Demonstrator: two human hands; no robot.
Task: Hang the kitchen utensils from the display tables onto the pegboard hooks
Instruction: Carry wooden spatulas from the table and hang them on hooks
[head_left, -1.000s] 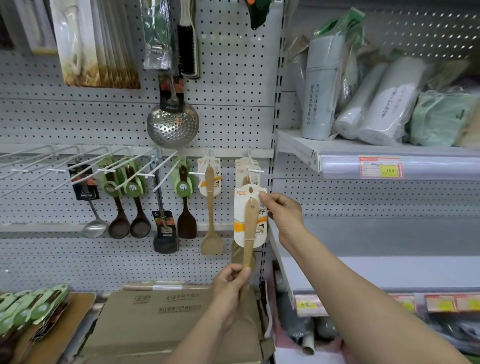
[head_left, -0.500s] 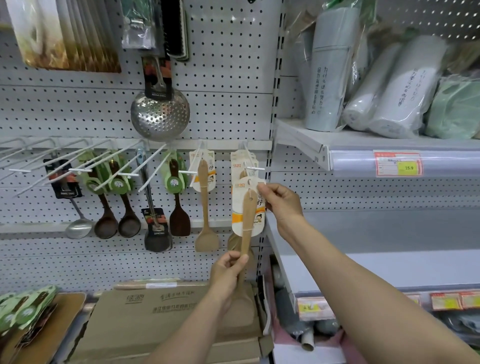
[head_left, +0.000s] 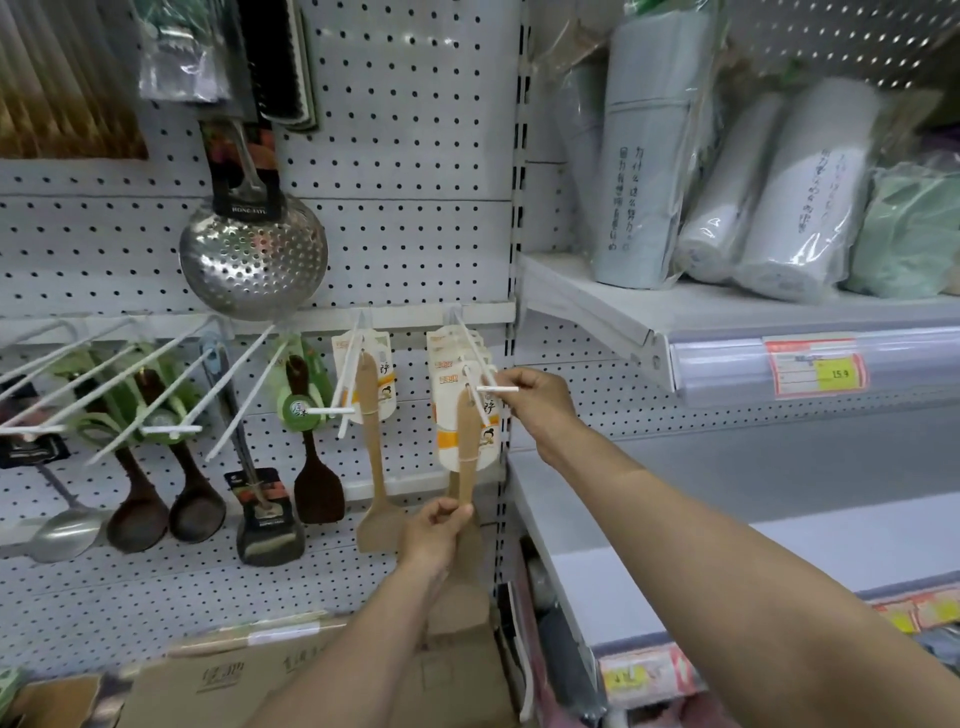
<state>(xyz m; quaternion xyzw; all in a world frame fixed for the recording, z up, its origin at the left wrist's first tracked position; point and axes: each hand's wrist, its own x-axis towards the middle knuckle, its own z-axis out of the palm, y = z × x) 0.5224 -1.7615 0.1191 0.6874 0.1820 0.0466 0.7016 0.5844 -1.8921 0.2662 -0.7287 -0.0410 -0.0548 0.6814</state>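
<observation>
A wooden spatula (head_left: 466, 447) with a white and orange label card hangs at the front of a white pegboard hook (head_left: 480, 364), in front of several like cards. My left hand (head_left: 434, 535) grips its handle low down, just above the blade. My right hand (head_left: 537, 397) pinches the top edge of the card right at the hook's tip. A second wooden spatula (head_left: 371, 457) hangs alone on the neighbouring hook to the left.
Dark ladles (head_left: 140, 499), a dark turner (head_left: 317, 467), a steel spoon (head_left: 65, 530) and a perforated skimmer (head_left: 253, 260) hang on the pegboard (head_left: 415, 130) to the left. Cardboard boxes (head_left: 291, 675) lie below. Shelves (head_left: 701, 322) with wrapped rolls stand to the right.
The view has shifted closer to the hook. The card's hole has gone onto the hook tip, and both hands keep their hold on the spatula and card.
</observation>
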